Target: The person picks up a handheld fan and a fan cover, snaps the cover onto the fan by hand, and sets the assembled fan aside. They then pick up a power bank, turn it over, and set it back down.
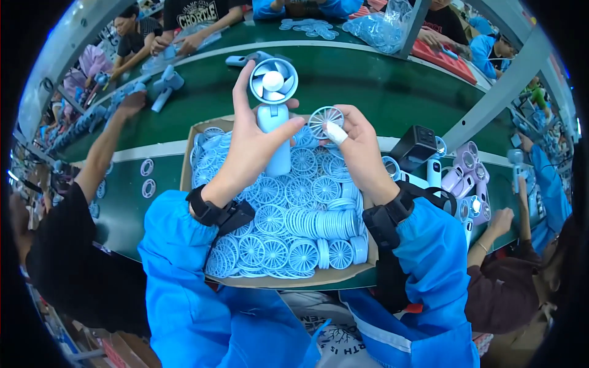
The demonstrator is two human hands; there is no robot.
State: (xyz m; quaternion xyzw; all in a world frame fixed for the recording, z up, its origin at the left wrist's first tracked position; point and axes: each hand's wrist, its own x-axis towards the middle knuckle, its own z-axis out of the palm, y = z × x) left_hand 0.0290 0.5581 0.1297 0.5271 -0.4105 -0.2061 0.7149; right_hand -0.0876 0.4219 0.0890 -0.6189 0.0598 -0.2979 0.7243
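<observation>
Fan body (273, 116), pale blue, stands upright above a cardboard box (288, 279), its round head with bare white blades facing the camera and its handle gripped in the left hand (253, 147). That hand's fingers are wrapped around the handle, thumb across the front, index finger raised beside the head. Just right of the head, the right hand (359, 150) pinches a round spoked grille (325, 121) between thumb and fingers; one fingertip wears white tape. The grille is close to the fan head but apart from it. Below both hands the box is heaped with matching blue grilles (294, 221). It rests on a green surface (368, 92). To the right lie lilac fans (466, 168) and a black box (416, 146). Other people's arms reach in at left and right.
</observation>
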